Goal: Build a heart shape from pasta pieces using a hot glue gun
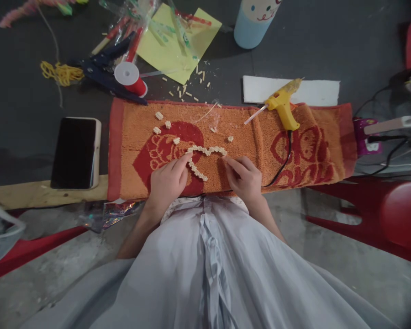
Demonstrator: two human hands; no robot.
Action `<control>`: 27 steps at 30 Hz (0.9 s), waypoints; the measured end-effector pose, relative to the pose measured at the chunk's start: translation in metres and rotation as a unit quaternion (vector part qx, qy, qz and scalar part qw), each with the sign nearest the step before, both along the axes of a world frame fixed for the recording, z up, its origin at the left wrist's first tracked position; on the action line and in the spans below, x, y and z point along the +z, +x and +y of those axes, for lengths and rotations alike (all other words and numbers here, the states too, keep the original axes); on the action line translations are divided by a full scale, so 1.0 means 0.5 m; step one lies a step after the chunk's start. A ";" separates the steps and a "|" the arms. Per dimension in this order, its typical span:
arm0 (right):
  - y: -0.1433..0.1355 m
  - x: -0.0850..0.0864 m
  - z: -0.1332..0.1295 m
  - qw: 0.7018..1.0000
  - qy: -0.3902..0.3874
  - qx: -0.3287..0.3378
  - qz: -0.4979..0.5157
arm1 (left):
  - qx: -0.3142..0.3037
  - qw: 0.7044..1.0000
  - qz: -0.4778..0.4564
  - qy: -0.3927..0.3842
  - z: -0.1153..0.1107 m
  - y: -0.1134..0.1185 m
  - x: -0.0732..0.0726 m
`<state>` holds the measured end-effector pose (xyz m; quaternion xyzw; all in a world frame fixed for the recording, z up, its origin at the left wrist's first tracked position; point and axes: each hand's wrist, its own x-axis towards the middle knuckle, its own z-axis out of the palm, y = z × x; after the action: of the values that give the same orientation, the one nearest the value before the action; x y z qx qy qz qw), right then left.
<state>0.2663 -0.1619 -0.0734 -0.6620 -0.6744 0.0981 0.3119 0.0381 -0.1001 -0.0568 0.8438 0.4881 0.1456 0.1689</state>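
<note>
A chain of small cream pieces [208,150], shaped like part of a heart, lies on the orange towel [239,169]. Its lower left arm slants down to the right, while the right side ends near the top. My left hand [169,180] pinches the chain at its left bend. At the right end of the chain, my right hand [244,178] has its fingertips closed on the tip. Several loose cream clusters [167,124] rest on the towel above my left hand, and one more cluster [230,139] sits above my right hand.
A yellow glue gun [283,106] lies across a white board [315,92], its cord running over the towel. Left stand a phone [76,153], dark blue pliers [104,75] and a red spool [132,80]. Yellow paper [176,50], small scraps and a blue bottle [253,25] are farther back.
</note>
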 end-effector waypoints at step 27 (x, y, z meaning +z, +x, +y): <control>-0.003 0.013 0.044 0.996 -0.043 -0.068 0.035 | -0.002 1.000 0.000 0.008 -0.004 -0.003 -0.005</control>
<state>0.2648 -0.1399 -0.0669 -0.7156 -0.6114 0.1285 0.3124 0.0365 -0.1020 -0.0592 0.8463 0.4850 0.1489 0.1627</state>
